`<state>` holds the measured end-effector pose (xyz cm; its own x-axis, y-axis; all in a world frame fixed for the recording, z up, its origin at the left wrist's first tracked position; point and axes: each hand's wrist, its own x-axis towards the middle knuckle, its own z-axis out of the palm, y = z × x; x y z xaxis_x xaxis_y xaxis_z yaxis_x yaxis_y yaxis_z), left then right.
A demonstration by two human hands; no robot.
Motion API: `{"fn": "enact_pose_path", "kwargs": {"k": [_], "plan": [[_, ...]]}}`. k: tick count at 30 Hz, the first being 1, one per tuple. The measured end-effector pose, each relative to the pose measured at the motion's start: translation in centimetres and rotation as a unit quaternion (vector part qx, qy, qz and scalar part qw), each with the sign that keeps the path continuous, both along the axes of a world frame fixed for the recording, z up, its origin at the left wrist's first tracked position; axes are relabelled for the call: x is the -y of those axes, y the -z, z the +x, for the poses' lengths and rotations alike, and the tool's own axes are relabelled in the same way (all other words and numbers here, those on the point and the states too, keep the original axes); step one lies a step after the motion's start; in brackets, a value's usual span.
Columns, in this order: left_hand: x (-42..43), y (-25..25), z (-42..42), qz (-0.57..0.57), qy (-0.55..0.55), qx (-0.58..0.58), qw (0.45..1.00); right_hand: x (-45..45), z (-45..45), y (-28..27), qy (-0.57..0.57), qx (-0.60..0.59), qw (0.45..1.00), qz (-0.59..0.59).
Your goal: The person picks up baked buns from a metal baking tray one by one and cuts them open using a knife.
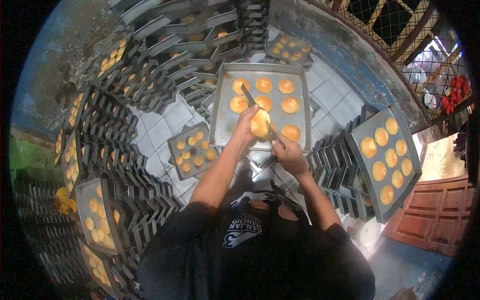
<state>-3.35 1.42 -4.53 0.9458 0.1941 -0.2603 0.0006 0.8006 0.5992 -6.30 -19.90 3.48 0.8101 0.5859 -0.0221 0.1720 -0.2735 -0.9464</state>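
Observation:
Over the near part of a square metal tray (216, 115), my left hand (246, 122) is closed around a round golden bun (260, 125). My right hand (290, 154) grips the handle of a long knife (247, 94). Its blade shows on both sides of the bun, and the bun covers its middle. Whether the blade cuts into the bun or passes behind it, I cannot tell. Several more golden buns lie in rows in the tray, among them one bun (263, 85) at the back and another bun (290, 133) near my right hand.
Tall stacks of metal trays stand at left and back, and another stack at right is topped by a tray of buns (372, 170). On the tiled floor (330, 100) rests a lower tray of buns (183, 169). A white bucket (367, 232) and a wooden door (425, 215) are at right.

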Motion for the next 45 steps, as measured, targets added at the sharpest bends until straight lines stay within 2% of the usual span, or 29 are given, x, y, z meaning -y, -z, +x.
{"fn": "enact_pose_path", "kwargs": {"k": [4,7,9,10,12,14,16,19,21,23,24,27,30,34,36,37,39,40,41,43,44,45], "plan": [[-2.8,-0.8,-0.6,0.032,-0.019,-0.008,0.999,3.2,-2.3,1.3,-0.023,0.091,0.993,-0.074],[-2.7,-0.5,-1.2,0.035,0.006,-0.011,0.999,3.9,-3.3,2.2,0.006,0.013,0.995,-0.095],[-1.1,0.2,-1.0,0.017,0.013,-0.025,0.999,1.7,-1.5,2.8,-0.037,0.027,0.994,-0.097],[-0.3,0.6,-0.8,0.013,0.003,-0.041,0.999,0.5,-0.5,0.9,-0.054,-0.023,0.992,-0.115],[-0.1,0.7,-0.4,-0.004,-0.039,-0.057,0.998,0.0,0.2,2.1,-0.050,-0.010,0.992,-0.112],[-2.0,-0.1,-0.6,-0.002,-0.033,-0.056,0.998,0.4,0.3,2.9,-0.052,0.008,0.993,-0.109],[-3.7,0.3,-0.8,-0.006,-0.033,-0.057,0.998,2.7,-1.8,2.5,-0.033,-0.069,0.993,-0.092],[-5.2,2.1,-1.6,-0.020,-0.010,-0.070,0.997,3.0,-2.6,4.6,-0.051,-0.023,0.994,-0.096],[-3.7,2.9,-1.5,-0.025,-0.021,-0.072,0.997,1.3,-1.8,5.4,-0.049,-0.003,0.992,-0.115],[-2.0,2.5,-1.5,-0.055,-0.044,-0.096,0.993,-1.4,-0.4,6.1,-0.054,0.019,0.995,-0.080],[-2.0,2.8,-1.3,-0.053,-0.056,-0.114,0.990,-2.3,0.0,5.5,-0.064,0.042,0.991,-0.107],[-4.6,3.1,-0.8,-0.060,-0.051,-0.074,0.994,-1.9,-0.7,4.8,-0.066,0.020,0.993,-0.091],[-6.5,3.0,-1.5,-0.072,-0.035,-0.085,0.993,0.3,-2.2,6.0,-0.084,-0.013,0.995,-0.059],[-4.7,3.7,-2.0,-0.055,-0.067,-0.095,0.992,-2.4,-2.1,7.3,-0.055,-0.069,0.995,-0.051],[-4.4,4.3,-1.8,-0.107,-0.091,-0.120,0.983,-4.9,-0.6,8.3,-0.083,0.004,0.991,-0.106],[-4.8,4.6,-1.8,-0.106,-0.089,-0.121,0.983,-4.7,-0.6,9.7,-0.081,0.003,0.991,-0.105],[-6.8,5.4,-1.6,-0.059,-0.131,-0.164,0.976,-3.4,-0.8,11.7,-0.080,0.007,0.996,-0.050],[-8.2,7.6,-1.5,-0.047,-0.133,-0.154,0.978,-1.9,-1.2,10.1,-0.075,-0.040,0.995,-0.055],[-8.6,7.6,-1.9,-0.049,-0.132,-0.154,0.978,0.1,-1.8,8.3,-0.070,-0.088,0.992,-0.060],[-8.9,7.1,-2.5,0.124,-0.146,-0.242,0.951,6.9,-2.4,10.4,-0.104,-0.032,0.985,-0.133],[-9.6,10.0,-2.4,0.193,-0.125,-0.240,0.943,10.3,-2.9,10.4,-0.106,-0.085,0.981,-0.141],[-9.3,9.4,-2.7,0.190,-0.124,-0.241,0.944,11.7,-3.5,9.7,-0.104,-0.111,0.978,-0.144]]}}
